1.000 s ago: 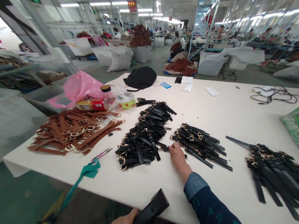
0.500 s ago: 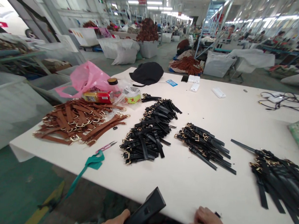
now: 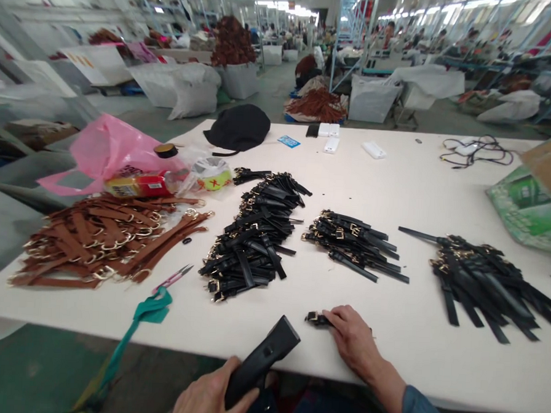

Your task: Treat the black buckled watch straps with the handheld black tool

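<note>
My left hand is wrapped round a black hand-held tool, shaped like a hair clipper with a wide flat end. It tilts up to the right over the table's near edge. My right hand pinches a short black buckle strap on the white tabletop; the gold-coloured buckle pokes out to the left and the rest lies under my fingers. Beyond my hands are a large pile of black buckle straps, a smaller pile and a fanned-out pile at the right.
Brown straps with metal rings lie at the left, near pink-handled snips tied with teal cloth. A pink bag, black cap, cables and a green box stand farther back on the table.
My right hand has reached forward from the table's near edge and now shows the black buckle strap in its fingers. The tool in my left hand has shifted slightly. The camera view has turned right.
</note>
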`<state>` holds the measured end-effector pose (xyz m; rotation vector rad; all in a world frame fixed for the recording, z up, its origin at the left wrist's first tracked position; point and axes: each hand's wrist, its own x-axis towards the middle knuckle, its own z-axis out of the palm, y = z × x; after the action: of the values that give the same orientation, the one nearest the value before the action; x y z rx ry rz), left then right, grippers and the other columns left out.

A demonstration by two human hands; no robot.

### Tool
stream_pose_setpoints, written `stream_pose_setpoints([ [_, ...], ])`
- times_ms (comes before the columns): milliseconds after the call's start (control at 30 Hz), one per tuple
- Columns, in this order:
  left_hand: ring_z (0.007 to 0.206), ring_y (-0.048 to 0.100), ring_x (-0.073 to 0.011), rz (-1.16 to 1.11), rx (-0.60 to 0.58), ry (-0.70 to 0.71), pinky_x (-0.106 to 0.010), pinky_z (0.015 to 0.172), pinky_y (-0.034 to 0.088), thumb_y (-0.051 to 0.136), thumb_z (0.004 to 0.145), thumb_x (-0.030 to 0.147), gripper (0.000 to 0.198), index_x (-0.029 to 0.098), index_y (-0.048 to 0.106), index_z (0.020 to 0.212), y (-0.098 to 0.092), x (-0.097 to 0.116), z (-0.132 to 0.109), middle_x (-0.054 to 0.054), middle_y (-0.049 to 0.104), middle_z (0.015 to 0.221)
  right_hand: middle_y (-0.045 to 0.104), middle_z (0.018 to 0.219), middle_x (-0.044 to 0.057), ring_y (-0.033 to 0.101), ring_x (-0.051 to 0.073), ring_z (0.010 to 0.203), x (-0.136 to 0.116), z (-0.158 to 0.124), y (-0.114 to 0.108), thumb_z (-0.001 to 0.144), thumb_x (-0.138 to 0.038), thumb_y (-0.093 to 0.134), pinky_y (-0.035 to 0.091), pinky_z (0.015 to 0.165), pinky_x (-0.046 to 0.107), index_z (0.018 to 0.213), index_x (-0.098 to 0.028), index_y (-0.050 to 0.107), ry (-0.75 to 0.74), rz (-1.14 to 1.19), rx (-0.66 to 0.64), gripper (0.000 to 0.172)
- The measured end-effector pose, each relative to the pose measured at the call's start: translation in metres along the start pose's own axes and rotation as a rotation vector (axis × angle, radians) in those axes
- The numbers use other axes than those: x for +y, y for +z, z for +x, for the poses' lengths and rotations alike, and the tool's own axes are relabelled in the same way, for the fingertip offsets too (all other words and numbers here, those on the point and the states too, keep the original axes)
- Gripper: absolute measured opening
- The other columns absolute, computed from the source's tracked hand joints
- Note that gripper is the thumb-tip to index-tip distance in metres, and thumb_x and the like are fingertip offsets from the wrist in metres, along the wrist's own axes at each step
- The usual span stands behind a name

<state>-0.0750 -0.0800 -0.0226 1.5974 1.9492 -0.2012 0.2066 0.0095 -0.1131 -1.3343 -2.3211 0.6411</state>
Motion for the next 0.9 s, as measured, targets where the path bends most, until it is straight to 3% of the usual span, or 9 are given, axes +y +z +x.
stream_pose_setpoints([
  [100,0.09,0.06,-0.0218,0.065,0.009,0.01,-0.031,0.079,0.041,0.042,0.074,0.053,0.05,0.021,0.05,0.112,0.001,0.005,0.005,-0.006,0.067,0.093,0.057,0.095,0.008,0.05,0.022,0.087,-0.002,-0.004,0.005,0.078,-0.021,0.052,0.043,0.074,0.037,0.115,-0.023,0.052,-0.032,0.024,0.01,0.038],
  [233,0.084,0.061,-0.0212,0.113,-0.017,0.052,-0.03,0.073,0.041,0.042,0.075,0.053,0.044,0.023,0.051,0.107,-0.002,0.02,0.012,-0.004,0.067,0.086,0.056,0.087,0.007,0.049,0.022,0.083,-0.003,-0.004,0.01,0.078,-0.03,0.056,0.041,0.072,0.036,0.102,-0.024,0.059,-0.001,0.039,0.066,0.026],
  [367,0.086,0.061,-0.0217,0.141,-0.006,0.085,-0.03,0.073,0.041,0.042,0.075,0.054,0.044,0.024,0.051,0.105,-0.004,0.032,0.015,-0.005,0.067,0.088,0.055,0.087,0.007,0.048,0.021,0.082,-0.006,0.001,0.016,0.077,-0.025,0.053,0.04,0.072,0.035,0.093,-0.02,0.06,0.004,0.088,0.101,0.018],
  [533,0.081,0.062,-0.0211,0.118,0.002,0.064,-0.029,0.07,0.041,0.041,0.076,0.053,0.041,0.023,0.051,0.104,-0.005,0.031,0.014,-0.004,0.067,0.083,0.054,0.089,0.007,0.047,0.02,0.083,-0.01,0.005,0.02,0.075,-0.018,0.051,0.038,0.074,0.034,0.098,-0.02,0.06,-0.018,0.085,0.102,0.024],
  [733,0.079,0.062,-0.0204,0.12,0.034,0.019,-0.028,0.07,0.041,0.042,0.076,0.052,0.042,0.023,0.05,0.105,-0.001,0.016,0.011,-0.004,0.067,0.08,0.053,0.092,0.006,0.045,0.019,0.084,-0.022,0.02,0.016,0.077,-0.011,0.047,0.035,0.074,0.033,0.112,-0.026,0.054,-0.049,0.033,-0.026,0.039],
  [900,0.081,0.062,-0.0215,0.115,0.018,0.034,-0.03,0.07,0.042,0.042,0.076,0.053,0.041,0.025,0.051,0.104,-0.005,0.018,0.009,-0.004,0.067,0.082,0.052,0.092,0.004,0.045,0.018,0.086,-0.022,0.031,0.01,0.077,-0.009,0.046,0.033,0.075,0.032,0.115,-0.03,0.051,-0.069,0.041,-0.155,0.044],
])
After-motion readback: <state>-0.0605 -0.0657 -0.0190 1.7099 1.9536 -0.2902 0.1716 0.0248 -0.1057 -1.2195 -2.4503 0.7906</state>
